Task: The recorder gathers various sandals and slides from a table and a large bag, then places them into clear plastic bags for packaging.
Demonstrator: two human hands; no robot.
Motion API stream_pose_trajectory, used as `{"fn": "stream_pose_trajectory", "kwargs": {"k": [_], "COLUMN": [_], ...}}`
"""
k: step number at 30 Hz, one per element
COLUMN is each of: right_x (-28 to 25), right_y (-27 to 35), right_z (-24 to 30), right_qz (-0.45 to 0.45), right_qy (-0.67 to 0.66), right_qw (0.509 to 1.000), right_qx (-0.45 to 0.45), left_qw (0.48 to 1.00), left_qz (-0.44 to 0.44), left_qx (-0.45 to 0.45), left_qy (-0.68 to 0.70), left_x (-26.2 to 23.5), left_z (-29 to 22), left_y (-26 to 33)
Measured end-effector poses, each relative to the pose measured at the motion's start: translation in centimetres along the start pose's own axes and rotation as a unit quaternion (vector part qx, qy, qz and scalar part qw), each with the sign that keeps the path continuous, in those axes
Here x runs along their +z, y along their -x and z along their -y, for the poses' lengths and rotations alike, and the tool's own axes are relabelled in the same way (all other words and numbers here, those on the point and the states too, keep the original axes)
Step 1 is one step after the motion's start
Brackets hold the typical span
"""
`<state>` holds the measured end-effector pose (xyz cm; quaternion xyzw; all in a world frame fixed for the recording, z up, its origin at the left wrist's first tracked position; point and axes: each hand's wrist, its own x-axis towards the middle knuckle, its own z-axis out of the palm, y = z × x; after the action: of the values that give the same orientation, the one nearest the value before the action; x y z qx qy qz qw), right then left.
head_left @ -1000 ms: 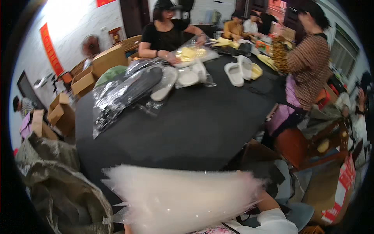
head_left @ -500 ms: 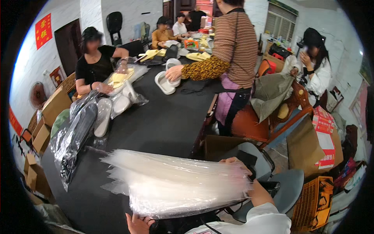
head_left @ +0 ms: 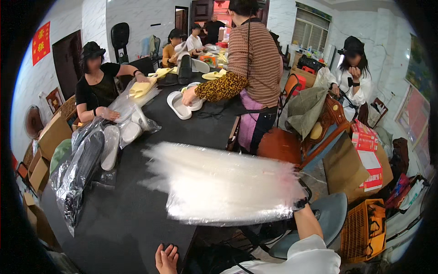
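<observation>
Head view, bag sheaf: a thick sheaf of clear plastic bags (head_left: 228,185), blurred, hangs over the table's near right edge, its ragged ends toward the left.
Right hand: the right hand (head_left: 291,182) grips the sheaf at its right end; it shows pinkish through the plastic, its fingers too blurred to make out.
Left hand: the left hand (head_left: 167,259) is empty, fingers loosely parted, on the near edge of the black table (head_left: 132,201), apart from the sheaf.
Slippers at left: a white slipper (head_left: 110,148) lies beside a dark bundle in clear plastic (head_left: 86,160).
Black-shirted co-worker: this person (head_left: 98,86) handles yellow slippers (head_left: 142,87) in clear plastic.
Striped-top co-worker: this person (head_left: 255,59) has a hand (head_left: 189,96) at white slippers (head_left: 177,108).
Seat and crate: a grey chair (head_left: 332,214) stands near an orange crate (head_left: 363,230).
</observation>
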<state>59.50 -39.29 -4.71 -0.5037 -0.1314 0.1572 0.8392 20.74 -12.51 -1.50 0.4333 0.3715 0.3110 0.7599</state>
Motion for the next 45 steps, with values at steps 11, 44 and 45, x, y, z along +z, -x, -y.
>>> {"fn": "stream_pose_trajectory", "kwargs": {"k": [11,44,45], "right_x": [-2.4,-5.8,-4.1], "right_y": [-1.1,-1.9,-1.7], "right_z": [7.9,12.3,12.7], "right_qz": [-0.006,-0.318,-0.299], "right_qy": [0.011,-0.103,-0.095], "right_qw": [0.991,0.893,0.894], "right_qx": [-0.131,-0.302,-0.318], "left_qw": [0.999,0.999,0.999], "left_qz": [0.016,0.022,0.021], "left_qx": [-0.007,-0.011,-0.011], "left_qy": [0.028,0.045,0.045], "left_x": [-0.4,-1.2,-1.3], "left_z": [0.1,0.2,0.1], "left_y": [0.1,0.0,0.1]}}
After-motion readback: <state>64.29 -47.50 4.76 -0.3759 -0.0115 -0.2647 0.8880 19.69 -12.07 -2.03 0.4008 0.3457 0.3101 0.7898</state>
